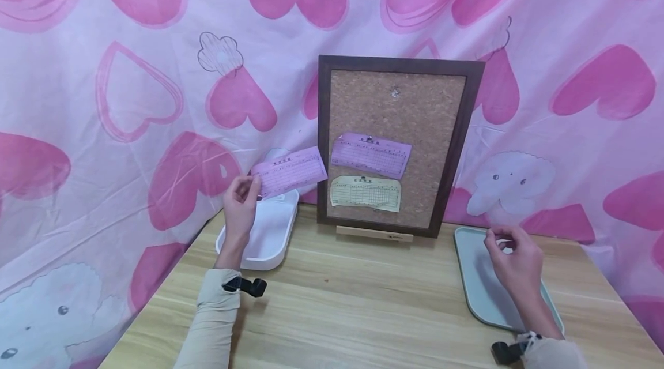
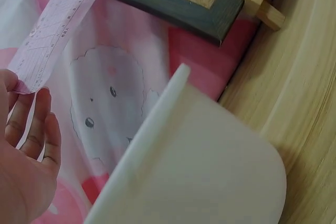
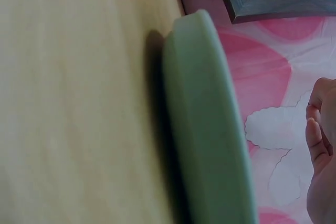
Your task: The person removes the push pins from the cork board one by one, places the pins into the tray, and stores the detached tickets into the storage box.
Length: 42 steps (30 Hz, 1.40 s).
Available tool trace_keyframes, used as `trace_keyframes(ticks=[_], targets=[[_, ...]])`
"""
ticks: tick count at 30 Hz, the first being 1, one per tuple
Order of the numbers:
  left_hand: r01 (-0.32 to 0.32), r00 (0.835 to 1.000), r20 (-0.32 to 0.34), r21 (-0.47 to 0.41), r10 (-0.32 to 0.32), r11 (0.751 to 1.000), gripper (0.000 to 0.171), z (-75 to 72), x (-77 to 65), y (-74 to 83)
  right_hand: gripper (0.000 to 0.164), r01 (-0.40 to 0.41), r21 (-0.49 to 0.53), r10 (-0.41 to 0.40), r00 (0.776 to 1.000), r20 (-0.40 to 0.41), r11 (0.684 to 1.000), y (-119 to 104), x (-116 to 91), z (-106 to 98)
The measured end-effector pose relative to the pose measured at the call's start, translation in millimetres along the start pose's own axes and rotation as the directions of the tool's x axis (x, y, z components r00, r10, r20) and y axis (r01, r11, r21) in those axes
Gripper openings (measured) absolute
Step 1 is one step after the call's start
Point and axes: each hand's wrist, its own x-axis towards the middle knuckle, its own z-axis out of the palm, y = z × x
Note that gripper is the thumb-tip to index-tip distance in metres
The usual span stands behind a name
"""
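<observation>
My left hand (image 1: 242, 202) pinches a purple printed form slip (image 1: 290, 173) by its left end, above a white tray (image 1: 270, 262). The slip's right end reaches close to the frame of a corkboard (image 1: 394, 118) in the head view. Pinned on that board are another purple slip (image 1: 372, 154) and, below it, a pale yellow slip (image 1: 365, 193). Over a green tray (image 1: 474, 294) hovers my right hand (image 1: 519, 259), fingers curled and thumb near the index fingertip. I cannot tell whether something small sits between those fingertips.
The corkboard leans upright on a small wooden stand (image 1: 374, 234) at the back of the wooden table (image 1: 337, 311). Near its top is a small cluster of clear pins (image 1: 395, 92). A pink heart-patterned cloth (image 1: 290, 40) hangs behind everything.
</observation>
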Motion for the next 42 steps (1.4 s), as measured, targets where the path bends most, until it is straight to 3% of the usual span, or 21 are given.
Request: trace_keyframes(ticks=[7, 14, 19, 24, 32, 42], targets=[[0.03, 0.999, -0.017, -0.031, -0.031, 0.999, 0.025, -8.9, 3.6, -4.6, 0.009, -0.055, -0.026, 0.055, 0.998, -0.006, 0.998, 6.9, -1.6, -2.2], [0.044, 0.999, -0.03, 0.067, -0.042, 0.997, 0.033, -19.0, 5.8, -4.8, 0.01, -0.112, -0.051, 0.114, 0.993, 0.03, 0.992, 8.8, -0.8, -7.7], [0.022, 0.999, -0.046, 0.102, -0.017, 0.995, 0.034, -22.6, 6.6, -6.2, 0.014, -0.177, -0.108, 0.189, 0.975, 0.119, 0.978, 12.0, -3.0, -11.2], [0.046, 0.998, -0.055, 0.141, -0.038, 0.989, 0.033, -22.5, 5.2, -6.8, 0.017, -0.202, -0.174, 0.24, 0.941, 0.239, 0.964, 15.8, -4.4, -15.6], [0.084, 0.993, -0.093, 0.189, -0.068, 0.978, 0.031, -22.7, 6.1, -5.1, 0.019, -0.181, -0.228, 0.257, 0.893, 0.369, 0.957, 24.1, -2.7, -22.7], [0.096, 0.995, -0.063, 0.314, -0.081, 0.944, 0.035, -33.5, 8.6, -11.6, 0.021, -0.16, -0.296, 0.306, 0.775, 0.554, 0.942, 33.8, -2.9, -28.2]])
